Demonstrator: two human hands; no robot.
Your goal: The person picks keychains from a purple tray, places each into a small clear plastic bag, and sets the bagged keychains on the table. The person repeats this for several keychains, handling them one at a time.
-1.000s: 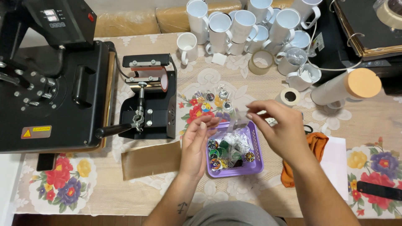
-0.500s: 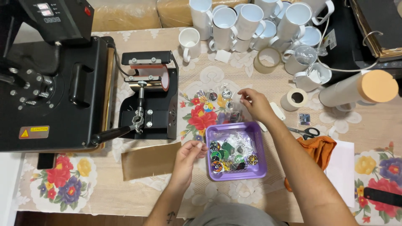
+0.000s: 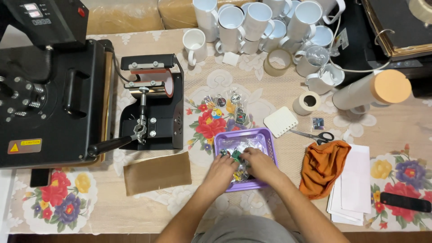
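Both hands (image 3: 243,165) fingers curled, digging in purple basket (image 3: 268,140) w/ keychains (image 3: 235,155).

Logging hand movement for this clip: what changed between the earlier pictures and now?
The right hand, which had reached up to the keychains lying above the purple basket, has come back down into the basket beside the left hand. Both hands now sort through the small items inside; whether either grips one is unclear. The basket, mugs, scissors and orange cloth stayed put.

Small home print workshop: flat heat press (image 3: 49,90), mug press (image 3: 153,103), cluster of blank white mugs (image 3: 261,22), tape rolls (image 3: 306,102) on bench (image 3: 180,207) with floral cloth.
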